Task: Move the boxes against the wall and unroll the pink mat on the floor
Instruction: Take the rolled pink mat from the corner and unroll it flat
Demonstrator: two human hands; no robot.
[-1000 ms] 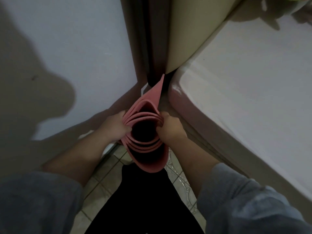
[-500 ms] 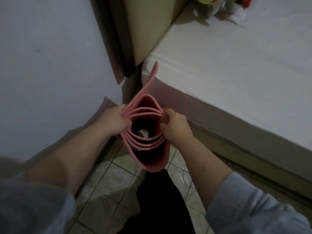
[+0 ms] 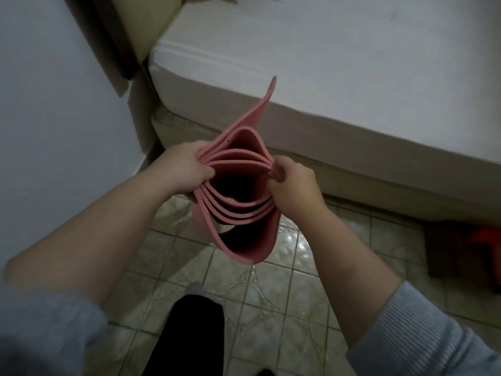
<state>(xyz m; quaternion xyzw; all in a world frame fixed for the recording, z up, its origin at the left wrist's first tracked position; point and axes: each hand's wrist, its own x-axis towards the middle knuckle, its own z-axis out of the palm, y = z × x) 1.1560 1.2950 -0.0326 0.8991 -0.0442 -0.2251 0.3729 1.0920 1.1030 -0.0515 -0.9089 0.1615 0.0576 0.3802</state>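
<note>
Two hands hold the pink mat upright over the tiled floor, just beside the bed; the left hand pinches the loose coils on one side, the right hand grips them on the other; to do this well, I judge, carry the roll clear of the bed, lower it flat, free the outer flap, then roll it away; no boxes show; no brand or writing is readable.

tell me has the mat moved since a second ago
Yes. The mat, gripped by both hands, has come out of the corner gap between wall and bed, now over open floor beside the bed.
</note>
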